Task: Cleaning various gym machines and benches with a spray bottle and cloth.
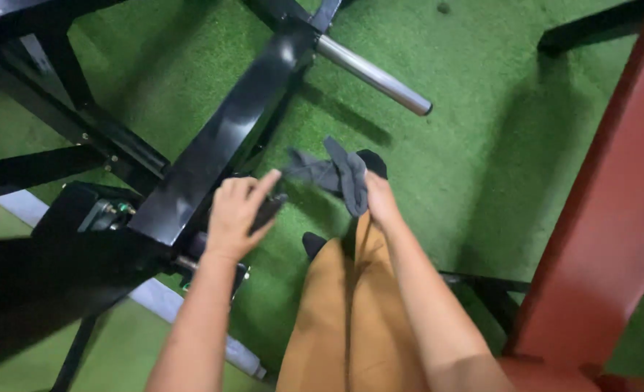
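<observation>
A dark grey cloth (333, 173) is stretched between my two hands above green turf. My left hand (236, 214) pinches one end of it with thumb and forefinger, close against a glossy black steel beam (227, 134) of a gym machine. My right hand (380, 199) grips the other, bunched end, with folds of the cloth hanging over the fingers. Below my hands are my legs in tan trousers (343, 319) and black shoes (313, 243).
A chrome bar (373, 74) sticks out from the black beam at the top. More black frame members (82, 123) cross the left side. A dark red upright post (605, 210) fills the right edge. Green artificial turf (482, 131) covers the floor.
</observation>
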